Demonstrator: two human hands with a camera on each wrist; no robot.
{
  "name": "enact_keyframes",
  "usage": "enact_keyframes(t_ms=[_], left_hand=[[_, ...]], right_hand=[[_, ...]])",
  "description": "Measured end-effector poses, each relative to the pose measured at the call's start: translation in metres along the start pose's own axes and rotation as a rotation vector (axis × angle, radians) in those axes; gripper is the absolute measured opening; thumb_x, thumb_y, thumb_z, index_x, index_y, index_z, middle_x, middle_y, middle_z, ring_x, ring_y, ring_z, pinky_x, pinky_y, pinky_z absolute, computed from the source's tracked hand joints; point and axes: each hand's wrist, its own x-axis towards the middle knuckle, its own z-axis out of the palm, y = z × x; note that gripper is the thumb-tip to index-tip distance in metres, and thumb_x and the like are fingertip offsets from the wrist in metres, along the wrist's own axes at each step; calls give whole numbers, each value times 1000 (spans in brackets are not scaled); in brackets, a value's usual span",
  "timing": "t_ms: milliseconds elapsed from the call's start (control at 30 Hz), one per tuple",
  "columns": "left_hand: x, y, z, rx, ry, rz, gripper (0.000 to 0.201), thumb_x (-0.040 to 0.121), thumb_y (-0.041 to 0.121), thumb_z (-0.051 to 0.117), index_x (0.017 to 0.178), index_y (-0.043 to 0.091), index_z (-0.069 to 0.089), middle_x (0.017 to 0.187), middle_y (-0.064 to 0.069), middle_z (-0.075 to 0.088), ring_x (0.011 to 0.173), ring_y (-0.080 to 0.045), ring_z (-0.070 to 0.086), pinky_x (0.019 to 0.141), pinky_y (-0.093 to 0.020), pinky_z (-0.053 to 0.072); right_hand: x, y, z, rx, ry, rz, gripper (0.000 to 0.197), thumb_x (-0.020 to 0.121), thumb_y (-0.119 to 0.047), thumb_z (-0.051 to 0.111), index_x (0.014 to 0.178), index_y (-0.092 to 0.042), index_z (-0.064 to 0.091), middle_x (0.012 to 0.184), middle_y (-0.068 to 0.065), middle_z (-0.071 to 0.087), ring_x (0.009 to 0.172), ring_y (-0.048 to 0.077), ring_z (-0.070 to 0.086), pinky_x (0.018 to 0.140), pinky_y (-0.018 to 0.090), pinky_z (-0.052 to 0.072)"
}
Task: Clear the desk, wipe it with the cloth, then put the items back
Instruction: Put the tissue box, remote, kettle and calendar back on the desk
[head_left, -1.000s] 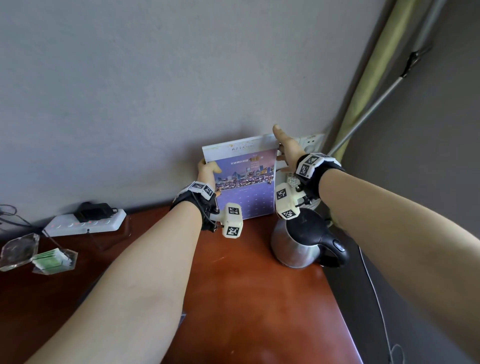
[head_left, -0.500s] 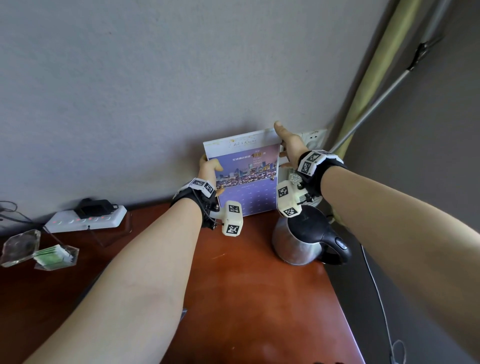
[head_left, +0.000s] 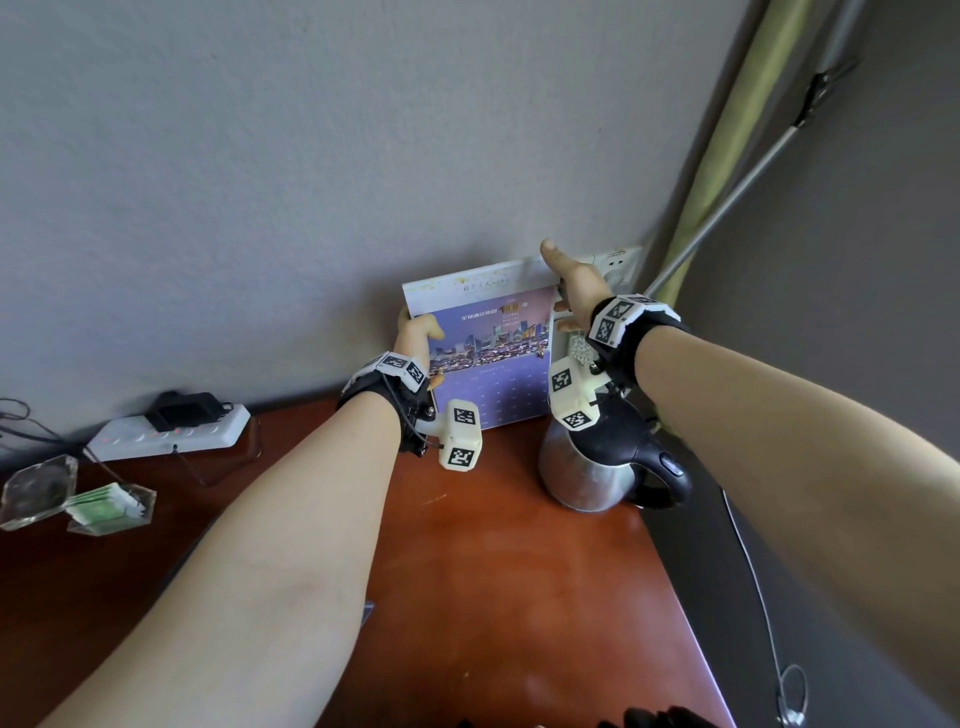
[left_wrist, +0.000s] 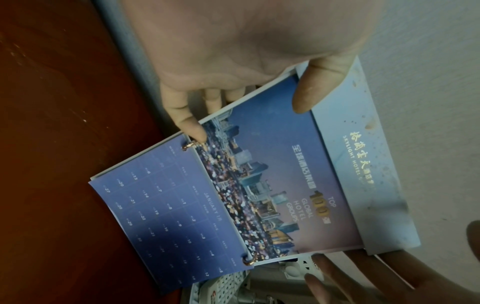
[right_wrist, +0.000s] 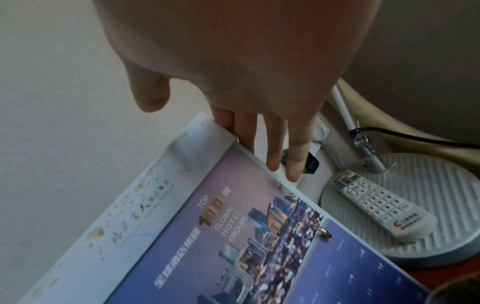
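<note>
A purple desk calendar (head_left: 483, 353) stands on the red-brown desk (head_left: 519, 571), leaning against the grey wall. My left hand (head_left: 415, 332) grips its left edge. In the left wrist view the left hand (left_wrist: 246, 111) has its thumb on the calendar's (left_wrist: 259, 185) front and its fingers behind. My right hand (head_left: 571, 280) is at the top right corner. In the right wrist view the right hand (right_wrist: 259, 144) lays straight fingers along the calendar's (right_wrist: 207, 226) right edge, thumb free near the wall. No cloth is in view.
A steel kettle (head_left: 592, 467) stands just right of the calendar, near the desk's right edge. Behind it a remote (right_wrist: 376, 205) lies on a round ribbed base (right_wrist: 428, 185). A power strip (head_left: 166, 434) and a clear holder (head_left: 104, 509) sit at the left.
Both hands stay on the calendar in the same places. Only the view has shifted a little.
</note>
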Motion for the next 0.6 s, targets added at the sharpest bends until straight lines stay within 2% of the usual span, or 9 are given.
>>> enact_keyframes(t_ms=[100,167,233,300,400,467,500,533,600], left_hand=[[2,0,0,1,-3,-1,61,56,23,54,117,19,50,115,-3,41,103,-27,41,81,-37,45],[4,2,1,23,-24,26,54,61,18,58,114,13,49,103,-2,43,94,-26,41,72,-30,43],[7,2,-2,69,-12,46,33,76,10,61,105,8,46,87,1,40,82,-24,40,58,-24,38],[8,0,-6,99,-9,52,22,84,3,55,105,5,48,86,0,40,78,-23,39,49,-25,38],[8,-8,-16,129,-11,40,48,70,19,62,114,3,52,112,-4,42,90,-21,42,61,-27,34],[5,-11,-23,152,13,40,38,84,11,60,119,-1,51,120,-10,44,94,-20,44,75,-30,37],[2,-13,-27,176,8,45,43,87,9,57,127,-3,50,125,-15,47,100,-21,45,82,-33,38],[-2,-14,-29,202,-4,67,51,85,11,59,133,-3,49,130,-18,49,105,-22,46,87,-35,38],[-17,-15,-38,217,-10,83,67,71,23,64,134,3,48,135,-13,48,111,-22,46,91,-36,38]], right_hand=[[-3,1,1,17,1,-1,74,89,-69,47,148,-23,42,151,7,43,130,30,47,104,52,41],[-4,2,1,19,-3,0,76,87,-70,48,149,-27,40,153,5,41,133,29,45,109,53,37],[-5,5,2,6,-5,1,79,86,-72,47,151,-27,35,155,3,38,137,29,41,113,53,31],[-6,7,2,-19,-11,12,80,88,-71,44,153,-24,34,155,4,37,139,30,39,114,52,29],[-9,11,1,-86,7,11,70,97,-62,38,147,-13,41,144,11,49,127,32,48,110,48,35],[-16,13,1,-148,23,9,66,99,-58,38,143,-9,45,136,13,53,122,33,51,108,47,38],[-20,14,3,-174,31,12,65,99,-57,40,141,-8,47,132,12,54,121,33,52,107,47,39],[-25,15,4,-192,38,12,64,97,-55,44,139,-7,48,124,10,57,117,32,53,104,44,41],[-35,16,7,-240,67,19,64,91,-51,55,137,-7,51,101,4,59,100,28,55,88,37,47]])
